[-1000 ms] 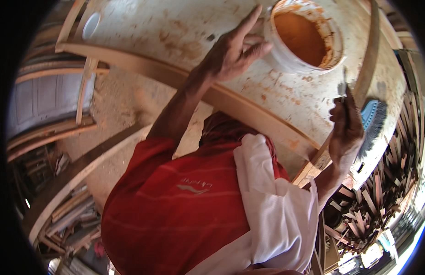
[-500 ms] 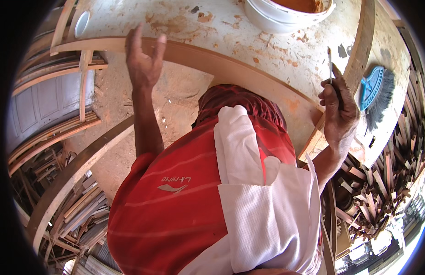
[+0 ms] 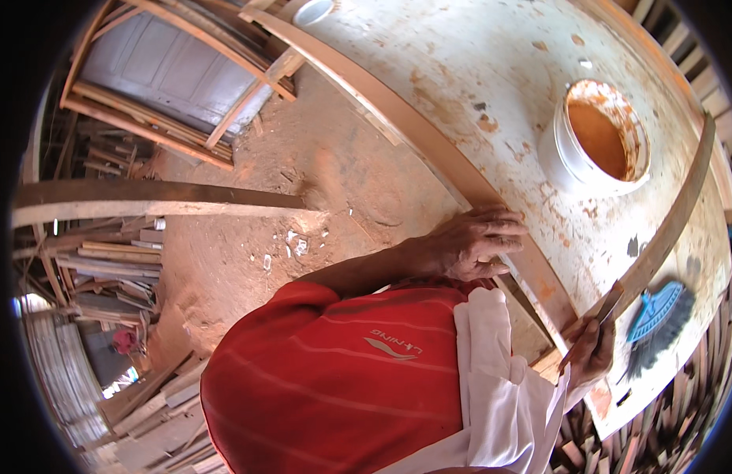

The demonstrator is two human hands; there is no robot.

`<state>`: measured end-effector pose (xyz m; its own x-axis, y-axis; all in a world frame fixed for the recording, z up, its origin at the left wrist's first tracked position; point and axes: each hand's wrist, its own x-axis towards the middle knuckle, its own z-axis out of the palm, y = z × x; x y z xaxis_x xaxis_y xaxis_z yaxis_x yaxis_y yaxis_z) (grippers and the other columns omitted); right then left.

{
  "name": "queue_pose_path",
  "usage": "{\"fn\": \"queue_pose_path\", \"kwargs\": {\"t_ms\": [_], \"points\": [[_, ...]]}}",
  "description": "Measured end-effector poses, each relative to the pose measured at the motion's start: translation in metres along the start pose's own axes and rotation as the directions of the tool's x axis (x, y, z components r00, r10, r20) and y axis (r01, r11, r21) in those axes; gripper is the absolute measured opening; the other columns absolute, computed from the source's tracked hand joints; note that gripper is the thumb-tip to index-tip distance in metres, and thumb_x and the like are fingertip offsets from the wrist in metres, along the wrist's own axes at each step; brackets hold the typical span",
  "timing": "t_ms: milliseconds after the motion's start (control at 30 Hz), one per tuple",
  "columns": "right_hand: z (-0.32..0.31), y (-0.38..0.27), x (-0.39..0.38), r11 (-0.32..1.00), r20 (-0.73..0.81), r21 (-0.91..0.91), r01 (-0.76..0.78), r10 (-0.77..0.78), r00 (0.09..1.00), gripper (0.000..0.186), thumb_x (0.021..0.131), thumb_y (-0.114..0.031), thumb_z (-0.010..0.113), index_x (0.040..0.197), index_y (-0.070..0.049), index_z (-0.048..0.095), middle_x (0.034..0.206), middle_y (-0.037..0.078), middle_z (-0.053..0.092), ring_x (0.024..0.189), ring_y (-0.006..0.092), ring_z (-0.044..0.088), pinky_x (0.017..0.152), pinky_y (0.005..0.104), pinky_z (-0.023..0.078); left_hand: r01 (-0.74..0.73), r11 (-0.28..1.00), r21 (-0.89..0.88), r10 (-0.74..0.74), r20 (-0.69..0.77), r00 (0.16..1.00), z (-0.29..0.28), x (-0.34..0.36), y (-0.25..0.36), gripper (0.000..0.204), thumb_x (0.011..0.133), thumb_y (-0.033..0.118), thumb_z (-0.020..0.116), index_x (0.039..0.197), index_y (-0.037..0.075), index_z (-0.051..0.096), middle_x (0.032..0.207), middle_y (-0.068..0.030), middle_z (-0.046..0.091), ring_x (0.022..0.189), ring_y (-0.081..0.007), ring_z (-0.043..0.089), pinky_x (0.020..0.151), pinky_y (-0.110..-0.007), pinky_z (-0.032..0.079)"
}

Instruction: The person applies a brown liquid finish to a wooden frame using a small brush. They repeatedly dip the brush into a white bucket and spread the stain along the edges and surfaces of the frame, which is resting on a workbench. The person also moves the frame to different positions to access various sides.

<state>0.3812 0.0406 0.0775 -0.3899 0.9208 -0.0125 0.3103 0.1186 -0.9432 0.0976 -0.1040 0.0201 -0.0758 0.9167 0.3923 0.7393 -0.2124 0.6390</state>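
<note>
Fingers of the left hand [image 3: 472,243] lie spread on the wooden strip [image 3: 429,146]; the right hand [image 3: 591,351] grips a scraper [image 3: 601,314].

A rough woodworking workshop: a stained, paint-spattered surface [image 3: 492,71] carries a white bucket [image 3: 595,146] of orange-brown finish, with long curved wooden strips [image 3: 429,150] lying along the surface's edges. Below the surface, sawdust covers the dirt floor [image 3: 303,205], and offcuts and stacked timber [image 3: 105,261] lie beyond it beside wooden frames [image 3: 168,87].
</note>
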Motion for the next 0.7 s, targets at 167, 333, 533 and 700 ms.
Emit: {"fn": "queue_pose_path", "kwargs": {"t_ms": [167, 333, 533, 700], "points": [[0.017, 0.014, -0.002, 0.994, -0.001, 0.107, -0.027, 0.027, 1.0, 0.035, 0.11, -0.03, 0.06, 0.118, 0.002, 0.07, 0.075, 0.001, 0.061, 0.065, 0.0084, 0.053, 0.057, 0.025, 0.042, 0.019, 0.993, -0.118, -0.023, -0.036, 0.999, -0.004, 0.002, -0.013, 0.037, 0.09, 0.021, 0.081, 0.121, 0.001, 0.073, 0.135, -0.0144, 0.068, 0.131, -0.0338, 0.061, 0.112, -0.046, 0.049], [0.071, -0.048, 0.027, 0.984, -0.137, 0.147, -0.101, 0.121, 0.983, 0.035, 0.109, -0.035, 0.06, 0.116, -0.002, 0.067, 0.092, 0.007, 0.07, 0.059, 0.003, 0.051, 0.042, 0.0204, 0.031, 0.131, 0.947, -0.292, -0.154, -0.056, 0.987, -0.036, -0.002, -0.021, 0.029, 0.095, 0.015, 0.077, 0.121, 0.004, 0.072, 0.128, -0.013, 0.07, 0.122, -0.0312, 0.067, 0.099, -0.042, 0.057], [0.134, -0.044, 0.081, 0.91, -0.263, 0.249, -0.331, 0.392, 0.881, 0.062, 0.107, -0.052, 0.051, 0.149, -0.007, 0.055, 0.145, 0.012, 0.065, 0.07, 0.0034, 0.047, 0.058, 0.0208, 0.041, 0.12, 0.992, -0.034, -0.122, -0.469, 0.875, -0.103, -0.038, -0.092, 0.031, 0.094, 0.009, 0.076, 0.124, 0.003, 0.069, 0.127, -0.0134, 0.069, 0.121, -0.0327, 0.066, 0.099, -0.042, 0.056], [0.151, -0.043, 0.126, 0.802, -0.113, 0.476, -0.361, 0.463, 0.879, 0.066, 0.107, -0.055, 0.051, 0.153, -0.007, 0.05, 0.148, 0.013, 0.062, 0.064, 0.0043, 0.045, 0.046, 0.0167, 0.035, 0.483, 0.875, 0.045, -0.234, -0.834, 0.501, -0.153, -0.059, -0.148, 0.063, 0.096, 0.017, 0.076, 0.149, 0.0, 0.047, 0.147, -0.0227, 0.052, 0.138, -0.0397, 0.051, 0.113, -0.049, 0.044]]}}
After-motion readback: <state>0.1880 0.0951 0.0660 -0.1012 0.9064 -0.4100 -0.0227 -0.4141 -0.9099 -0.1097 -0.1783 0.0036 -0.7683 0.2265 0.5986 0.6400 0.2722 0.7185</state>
